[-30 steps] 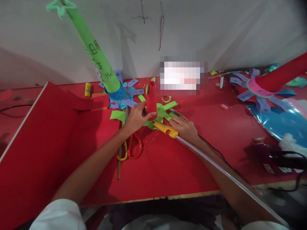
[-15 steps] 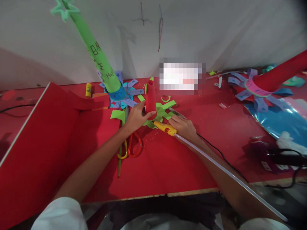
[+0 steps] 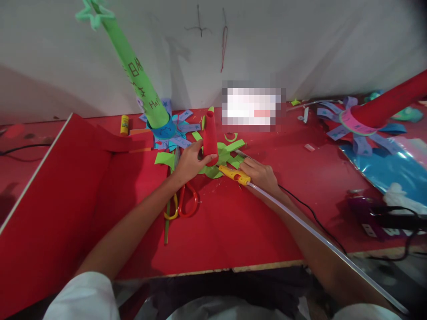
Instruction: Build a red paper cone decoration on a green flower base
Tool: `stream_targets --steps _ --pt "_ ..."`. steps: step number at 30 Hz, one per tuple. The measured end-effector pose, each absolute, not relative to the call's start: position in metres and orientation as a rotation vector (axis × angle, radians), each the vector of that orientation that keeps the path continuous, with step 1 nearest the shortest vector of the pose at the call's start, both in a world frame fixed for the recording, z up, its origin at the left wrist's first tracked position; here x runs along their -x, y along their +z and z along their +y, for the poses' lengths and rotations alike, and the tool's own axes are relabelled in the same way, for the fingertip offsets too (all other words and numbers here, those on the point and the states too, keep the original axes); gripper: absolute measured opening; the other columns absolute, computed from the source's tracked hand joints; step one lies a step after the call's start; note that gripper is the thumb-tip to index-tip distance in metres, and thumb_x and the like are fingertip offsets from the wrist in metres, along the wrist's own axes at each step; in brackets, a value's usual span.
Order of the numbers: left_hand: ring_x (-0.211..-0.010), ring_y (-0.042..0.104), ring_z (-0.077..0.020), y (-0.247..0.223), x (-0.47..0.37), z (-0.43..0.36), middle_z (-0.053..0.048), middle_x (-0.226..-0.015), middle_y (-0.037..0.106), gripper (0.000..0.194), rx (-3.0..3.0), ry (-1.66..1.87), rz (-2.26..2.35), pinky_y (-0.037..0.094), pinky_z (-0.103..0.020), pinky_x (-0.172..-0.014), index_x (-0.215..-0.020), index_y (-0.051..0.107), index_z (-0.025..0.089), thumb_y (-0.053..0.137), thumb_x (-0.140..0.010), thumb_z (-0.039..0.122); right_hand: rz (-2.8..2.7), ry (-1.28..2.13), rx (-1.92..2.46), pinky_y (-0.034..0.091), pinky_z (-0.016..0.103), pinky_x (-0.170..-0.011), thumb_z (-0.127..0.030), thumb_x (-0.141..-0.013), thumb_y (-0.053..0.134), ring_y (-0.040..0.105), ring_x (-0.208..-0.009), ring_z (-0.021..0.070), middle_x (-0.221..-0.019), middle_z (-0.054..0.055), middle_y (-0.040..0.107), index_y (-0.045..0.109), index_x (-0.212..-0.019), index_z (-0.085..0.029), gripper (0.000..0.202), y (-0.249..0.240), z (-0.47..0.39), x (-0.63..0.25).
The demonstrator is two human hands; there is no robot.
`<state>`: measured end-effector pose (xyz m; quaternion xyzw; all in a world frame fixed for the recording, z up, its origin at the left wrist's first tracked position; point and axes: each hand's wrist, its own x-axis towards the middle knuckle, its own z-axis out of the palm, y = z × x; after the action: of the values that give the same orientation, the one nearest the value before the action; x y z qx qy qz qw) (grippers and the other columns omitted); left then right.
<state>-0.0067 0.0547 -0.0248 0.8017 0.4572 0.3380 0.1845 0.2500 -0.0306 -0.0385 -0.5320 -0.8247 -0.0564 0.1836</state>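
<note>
My left hand point(image 3: 192, 163) is closed around the lower part of a red paper tube point(image 3: 210, 135), which stands upright on a green paper piece with strips point(image 3: 215, 172). In my right hand point(image 3: 262, 172) is a yellow hot glue gun point(image 3: 235, 175), its tip pointing left at the foot of the tube. A long clear glue stick point(image 3: 310, 226) runs out of the gun's back end toward the lower right. Just below my left hand lie scissors point(image 3: 188, 205) with red and yellow handles, next to a narrow green strip point(image 3: 166, 231).
Behind my left hand a green paper tower point(image 3: 133, 73) stands on a blue base. A red tube point(image 3: 393, 100) with a pink band leans at right, near blue plastic film point(image 3: 383, 169). A large red board point(image 3: 50, 186) rises at left, near a yellow glue stick container point(image 3: 124, 125).
My right hand has drawn the glue gun slightly to the right, away from the foot of the tube. My left hand keeps its hold on the red tube.
</note>
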Motion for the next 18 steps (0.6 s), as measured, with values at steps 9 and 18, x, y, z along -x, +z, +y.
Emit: stream_targets --steps 9,18 --pt "-0.089 0.069 -0.0221 -0.0246 0.0064 0.055 -0.009 -0.105 0.077 0.04 -2.257 0.922 1.286 0.052 -0.034 -0.08 -0.113 0.068 0.019 0.065 -0.095 0.055 -2.415 -0.163 1.417 0.026 0.031 -0.058 -0.027 -0.103 0.053 0.058 -0.081 0.0174 -0.082 0.005 0.065 0.064 -0.082 -0.02 0.026 -0.0376 -0.0296 -0.2444" --pt "-0.086 0.067 -0.0213 -0.024 0.0058 0.0541 -0.009 -0.105 0.077 0.041 -2.244 0.927 1.3 0.051 -0.034 -0.079 -0.113 0.068 0.018 0.064 -0.095 0.054 -2.384 -0.18 1.443 0.023 0.031 -0.056 -0.03 -0.104 0.054 0.056 -0.078 0.0165 -0.081 0.005 0.063 0.064 -0.082 -0.019 0.027 -0.0373 -0.0308 -0.2508"
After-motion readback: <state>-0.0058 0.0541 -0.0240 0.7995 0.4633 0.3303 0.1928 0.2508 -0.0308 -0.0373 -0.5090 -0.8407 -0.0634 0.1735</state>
